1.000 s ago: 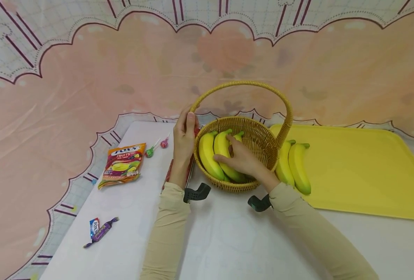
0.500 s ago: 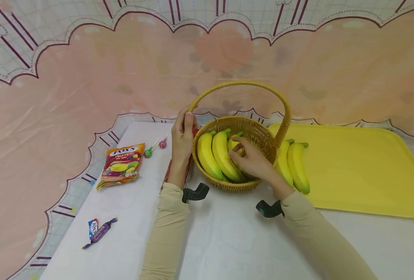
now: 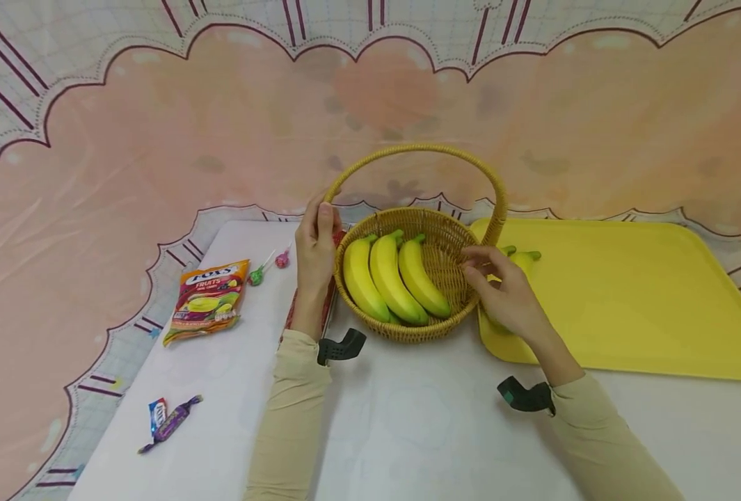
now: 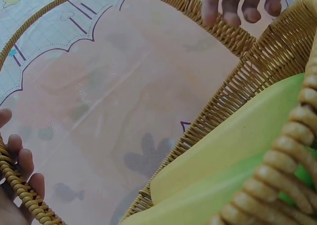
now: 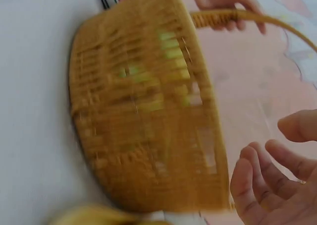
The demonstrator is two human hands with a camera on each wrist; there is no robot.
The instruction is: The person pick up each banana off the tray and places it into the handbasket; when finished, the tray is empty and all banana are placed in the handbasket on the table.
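My left hand [image 3: 317,240] grips the left side of the handle [image 3: 417,147] of a wicker basket [image 3: 410,334]; in the left wrist view its fingers [image 4: 26,160] curl round the cane. Side by side in the basket's left and middle lie three yellow bananas [image 3: 392,282], with a bit of another showing beneath them. At the basket's right rim is my right hand [image 3: 509,289], fingers loosely bent and nothing in them. The right wrist view shows that hand [image 5: 277,185] beside the blurred basket wall. Two more bananas [image 3: 523,260] on the yellow tray are mostly hidden behind the right hand.
The yellow tray [image 3: 627,299] stands right of the basket. A red patterned item [image 3: 329,306] is partly covered by the left forearm. Leftward lie a Fox's candy bag [image 3: 209,299], a green lollipop [image 3: 256,276], a pink lollipop [image 3: 282,259] and two wrapped candies [image 3: 172,423].
My right hand has let go of a banana in the basket and moved right to the rim, uncovering the third banana. The left hand keeps its hold on the handle.
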